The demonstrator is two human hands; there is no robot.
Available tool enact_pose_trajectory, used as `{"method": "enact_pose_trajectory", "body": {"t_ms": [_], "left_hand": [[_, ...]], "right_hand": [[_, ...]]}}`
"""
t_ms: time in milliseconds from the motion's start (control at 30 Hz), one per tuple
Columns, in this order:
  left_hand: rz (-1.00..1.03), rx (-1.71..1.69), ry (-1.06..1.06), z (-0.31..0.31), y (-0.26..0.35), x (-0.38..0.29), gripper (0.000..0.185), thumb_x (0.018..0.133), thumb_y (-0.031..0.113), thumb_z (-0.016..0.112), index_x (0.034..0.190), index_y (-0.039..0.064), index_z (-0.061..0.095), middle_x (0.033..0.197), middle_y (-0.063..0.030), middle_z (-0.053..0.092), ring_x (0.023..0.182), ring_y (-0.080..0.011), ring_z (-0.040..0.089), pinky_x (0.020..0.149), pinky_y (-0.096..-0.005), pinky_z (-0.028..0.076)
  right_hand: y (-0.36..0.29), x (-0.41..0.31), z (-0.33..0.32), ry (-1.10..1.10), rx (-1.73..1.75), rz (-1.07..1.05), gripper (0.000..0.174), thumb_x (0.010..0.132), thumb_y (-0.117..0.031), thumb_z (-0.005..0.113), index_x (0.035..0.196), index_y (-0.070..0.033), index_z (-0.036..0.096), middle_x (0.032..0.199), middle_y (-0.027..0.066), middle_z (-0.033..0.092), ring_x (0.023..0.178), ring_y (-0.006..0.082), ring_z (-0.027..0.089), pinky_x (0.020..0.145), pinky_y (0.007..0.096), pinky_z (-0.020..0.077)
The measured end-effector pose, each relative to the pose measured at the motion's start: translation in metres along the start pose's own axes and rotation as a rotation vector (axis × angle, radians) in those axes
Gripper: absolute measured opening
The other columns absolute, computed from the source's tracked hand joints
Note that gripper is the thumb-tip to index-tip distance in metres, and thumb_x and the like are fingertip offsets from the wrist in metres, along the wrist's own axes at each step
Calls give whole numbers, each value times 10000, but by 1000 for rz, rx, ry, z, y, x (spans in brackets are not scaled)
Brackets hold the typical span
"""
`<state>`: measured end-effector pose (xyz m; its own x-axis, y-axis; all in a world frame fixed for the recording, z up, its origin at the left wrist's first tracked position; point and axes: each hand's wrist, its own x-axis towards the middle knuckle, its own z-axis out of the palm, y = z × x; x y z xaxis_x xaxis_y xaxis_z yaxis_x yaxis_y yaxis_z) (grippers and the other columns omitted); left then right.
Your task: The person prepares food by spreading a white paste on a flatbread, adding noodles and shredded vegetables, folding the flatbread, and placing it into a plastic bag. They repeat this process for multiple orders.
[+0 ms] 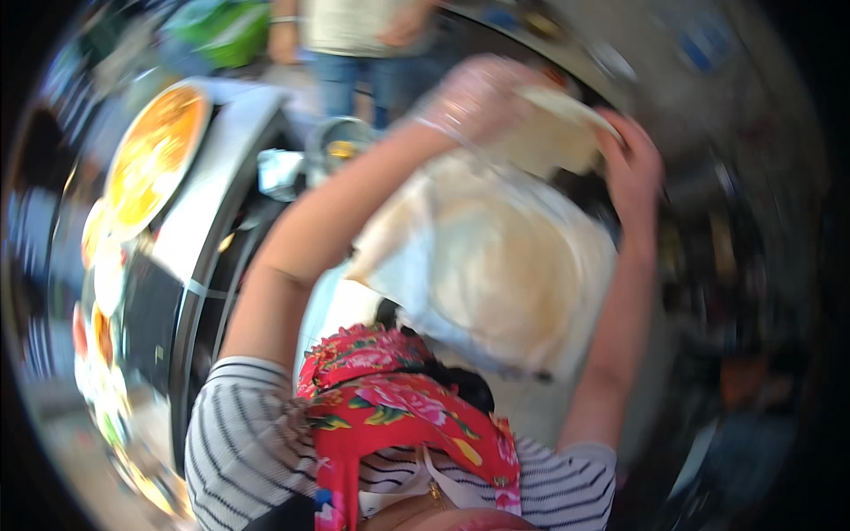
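My left hand (pixel 481 99), in a clear plastic glove, reaches across to the far side of the stack before me. My bare right hand (pixel 631 149) pinches the right end of a thin pale sheet (pixel 564 109), and the left hand is at its other end. Blur hides whether this sheet is flatbread or cloth. Below both hands lies a round, tan, flatbread-like stack (pixel 511 272) with whitish cloth or plastic wrap (pixel 415 252) around it. A tan layer (pixel 544 143) shows just under the raised sheet.
At left, a large round pan of orange food (pixel 156 152) stands on a light counter (pixel 199 199). A metal pot (pixel 339 143) and a pale blue packet (pixel 280 174) are beyond my left forearm. A person (pixel 358 60) stands opposite, near a green plastic bag (pixel 222 33).
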<state>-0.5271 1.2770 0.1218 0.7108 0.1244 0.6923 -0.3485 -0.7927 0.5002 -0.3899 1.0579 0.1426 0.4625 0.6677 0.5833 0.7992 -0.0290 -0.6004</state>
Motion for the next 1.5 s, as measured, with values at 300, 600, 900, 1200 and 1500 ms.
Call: {"method": "enact_pose_trajectory", "body": {"t_ms": [300,600,900,1200,1500], "left_hand": [[-538,302,-56,-171,111,-165,283,812,194,693,1075,94,710,936,-170,684,945,-354,657,828,-458,513],[-1277,-373,526,-302,195,-468,268,929,256,684,1066,28,714,972,-28,706,918,-110,623,832,-288,507],[-1016,785,640,-479,217,-637,309,993,286,550,842,28,626,763,-146,585,737,-316,539,716,-398,458],[-1330,806,264,-476,132,-758,267,969,290,567,938,35,639,847,-199,635,817,-398,622,736,-480,511],[-1391,794,187,-416,178,-789,221,923,248,601,887,37,657,892,-173,668,820,-363,634,745,-473,507]], "right_hand": [[-64,-15,140,-503,528,-133,257,803,73,617,1044,-5,660,965,41,656,870,167,625,818,303,499],[-243,-100,363,-1452,933,381,154,970,-144,633,914,-5,666,789,-34,605,697,50,519,616,224,410],[-465,-98,600,-1347,715,-207,232,987,-214,631,932,6,677,709,-45,535,638,52,463,572,233,395],[-455,-167,753,-983,276,-1085,186,947,-203,608,1067,-70,655,923,171,668,822,370,641,767,443,528],[-437,-150,716,-1433,93,-1511,208,911,-250,623,1034,-94,682,949,108,649,828,304,653,745,417,545]]}}
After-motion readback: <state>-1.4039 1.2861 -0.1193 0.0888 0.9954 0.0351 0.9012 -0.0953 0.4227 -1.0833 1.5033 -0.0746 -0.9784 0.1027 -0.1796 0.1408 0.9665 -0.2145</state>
